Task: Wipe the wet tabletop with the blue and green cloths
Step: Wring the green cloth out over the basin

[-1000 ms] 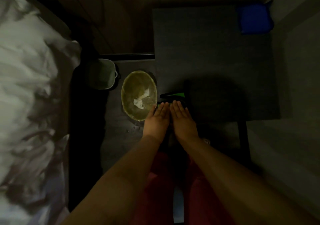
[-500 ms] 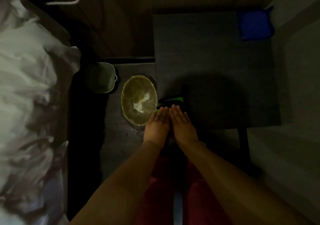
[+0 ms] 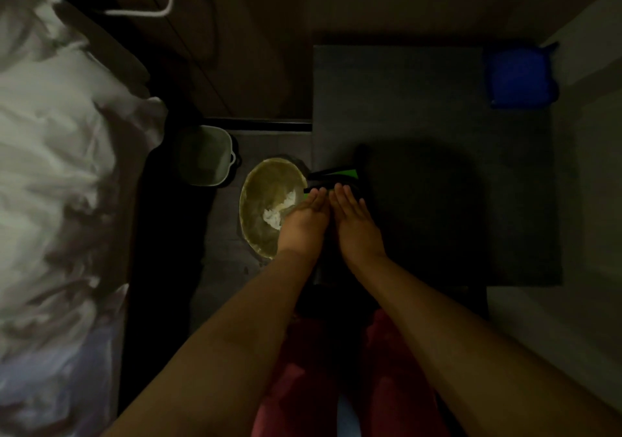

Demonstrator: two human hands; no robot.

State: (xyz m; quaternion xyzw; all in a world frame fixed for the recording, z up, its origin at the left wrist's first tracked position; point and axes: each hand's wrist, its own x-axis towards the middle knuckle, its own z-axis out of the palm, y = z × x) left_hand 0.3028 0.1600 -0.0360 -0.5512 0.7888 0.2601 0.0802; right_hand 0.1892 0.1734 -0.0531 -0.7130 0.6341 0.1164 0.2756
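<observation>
Head view shows the left hand (image 3: 304,223) and right hand (image 3: 356,224) side by side, fingers straight, holding nothing. The green cloth (image 3: 340,173) lies just beyond the fingertips; the blue cloth (image 3: 518,78) is well apart, far right on the tabletop (image 3: 420,100). Wiping seems not begun; next, a hand must grasp the green cloth.

no readable text, labels (too dim)

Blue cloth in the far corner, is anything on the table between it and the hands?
Nothing visible. The folded blue cloth lies at the far right corner of the dark grey tabletop. Only bare, shadowed surface separates it from the open right hand and left hand.
</observation>
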